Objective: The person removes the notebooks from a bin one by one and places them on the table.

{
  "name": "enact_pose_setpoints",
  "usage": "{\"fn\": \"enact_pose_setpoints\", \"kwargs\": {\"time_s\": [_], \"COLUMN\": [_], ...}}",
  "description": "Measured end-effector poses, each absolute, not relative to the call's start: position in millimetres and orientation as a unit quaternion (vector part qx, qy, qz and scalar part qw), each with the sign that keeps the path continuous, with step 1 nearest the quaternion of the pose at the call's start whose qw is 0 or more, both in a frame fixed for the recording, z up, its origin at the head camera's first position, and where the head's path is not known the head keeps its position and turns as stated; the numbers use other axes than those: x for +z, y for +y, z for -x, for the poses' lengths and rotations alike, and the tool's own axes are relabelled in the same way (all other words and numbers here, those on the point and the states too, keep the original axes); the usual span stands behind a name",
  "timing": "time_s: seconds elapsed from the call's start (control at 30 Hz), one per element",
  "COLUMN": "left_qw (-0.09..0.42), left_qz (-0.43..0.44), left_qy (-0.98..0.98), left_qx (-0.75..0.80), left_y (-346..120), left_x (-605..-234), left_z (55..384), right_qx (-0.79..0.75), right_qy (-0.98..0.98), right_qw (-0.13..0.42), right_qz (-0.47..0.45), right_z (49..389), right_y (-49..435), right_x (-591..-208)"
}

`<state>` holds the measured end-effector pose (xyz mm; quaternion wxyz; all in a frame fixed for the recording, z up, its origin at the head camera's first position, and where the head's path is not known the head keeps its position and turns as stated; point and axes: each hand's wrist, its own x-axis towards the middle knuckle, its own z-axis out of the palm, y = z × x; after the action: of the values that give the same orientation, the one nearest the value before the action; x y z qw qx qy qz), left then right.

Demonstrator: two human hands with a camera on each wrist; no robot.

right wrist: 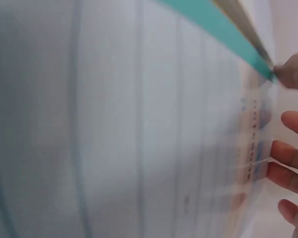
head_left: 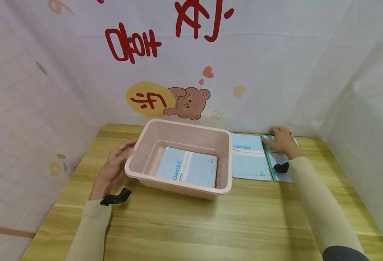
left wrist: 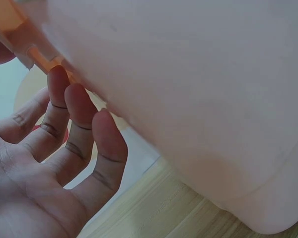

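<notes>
My left hand grips the left rim of a pale pink plastic basin; in the left wrist view its bent fingers lie under the rim. Inside the basin lies a light-blue and white "Gambit" notebook. To the right, my right hand lies spread over the far end of a notebook with a green edge. In the right wrist view, the thumb touches this notebook's corner, with fingertips at its far edge. Another Gambit notebook lies flat between it and the basin.
A wooden table carries everything. Behind it hangs a white backdrop with red characters and a printed bear. White sheets rise on both sides. Black wrist devices sit at both cuffs.
</notes>
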<state>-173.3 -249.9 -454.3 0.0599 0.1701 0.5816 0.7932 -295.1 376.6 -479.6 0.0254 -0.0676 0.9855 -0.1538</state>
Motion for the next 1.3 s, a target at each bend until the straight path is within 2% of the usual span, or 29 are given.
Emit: {"fn": "enact_pose_setpoints", "kwargs": {"time_s": [0.33, 0.73, 1.3], "left_qw": [0.058, 0.061, 0.067], "left_qz": [-0.171, -0.168, -0.166], "left_qy": [0.579, 0.573, 0.576], "left_qx": [0.795, 0.800, 0.798], "left_y": [-249, -248, -248], "left_x": [-453, -451, -453], "left_z": [172, 172, 173], "right_qx": [-0.192, -0.247, -0.249], "right_qy": [0.978, 0.961, 0.946], "right_qw": [0.008, 0.053, -0.030], "right_qz": [0.075, 0.109, 0.206], "right_z": [283, 262, 243], "right_y": [373, 349, 294], "right_x": [-472, -456, -406]}}
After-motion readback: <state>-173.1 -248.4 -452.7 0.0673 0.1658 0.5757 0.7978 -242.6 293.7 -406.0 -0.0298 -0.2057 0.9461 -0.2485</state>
